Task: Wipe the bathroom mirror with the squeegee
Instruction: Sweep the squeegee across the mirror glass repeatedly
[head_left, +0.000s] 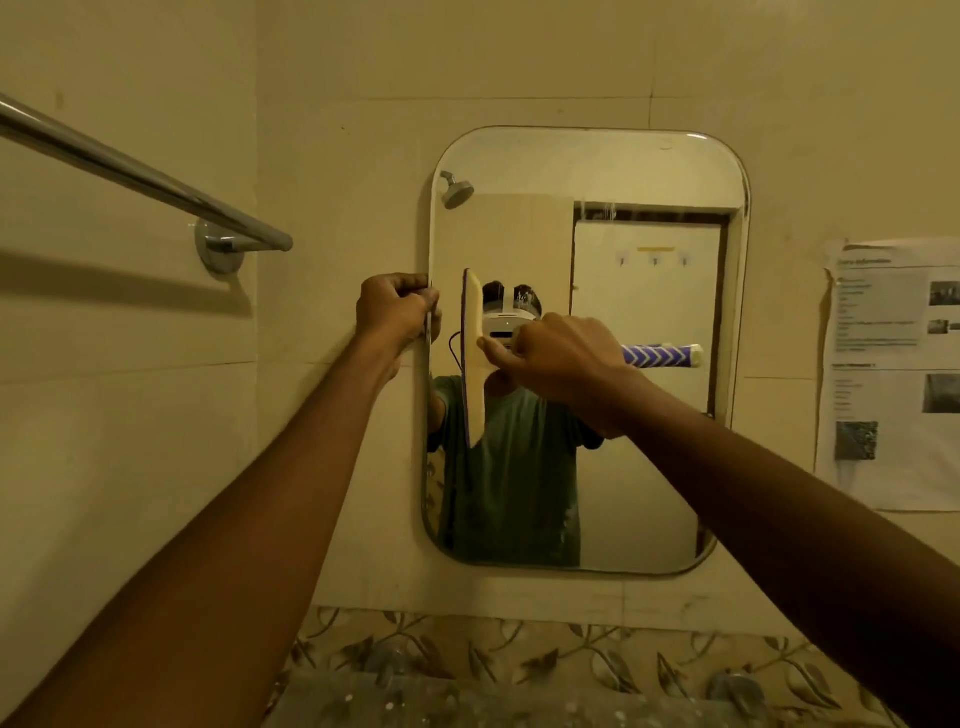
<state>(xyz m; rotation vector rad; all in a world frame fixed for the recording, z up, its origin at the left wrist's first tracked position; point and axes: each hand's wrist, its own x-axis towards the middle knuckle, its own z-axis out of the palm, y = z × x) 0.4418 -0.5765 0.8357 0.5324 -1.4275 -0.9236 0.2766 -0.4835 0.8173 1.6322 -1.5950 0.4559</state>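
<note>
A rounded-corner mirror (644, 467) hangs on the tiled wall straight ahead. My right hand (561, 364) grips the squeegee (474, 358) by its handle, whose purple-and-white patterned end sticks out to the right. The cream blade stands vertical against the glass near the mirror's left side. My left hand (397, 312) is closed on the mirror's left edge at mid height. The glass reflects a person in a green shirt, a shower head and a door.
A chrome towel bar (140, 179) juts from the left wall at upper left. A printed paper sheet (893, 374) is stuck to the wall right of the mirror. A leaf-patterned tile band (545, 660) runs below.
</note>
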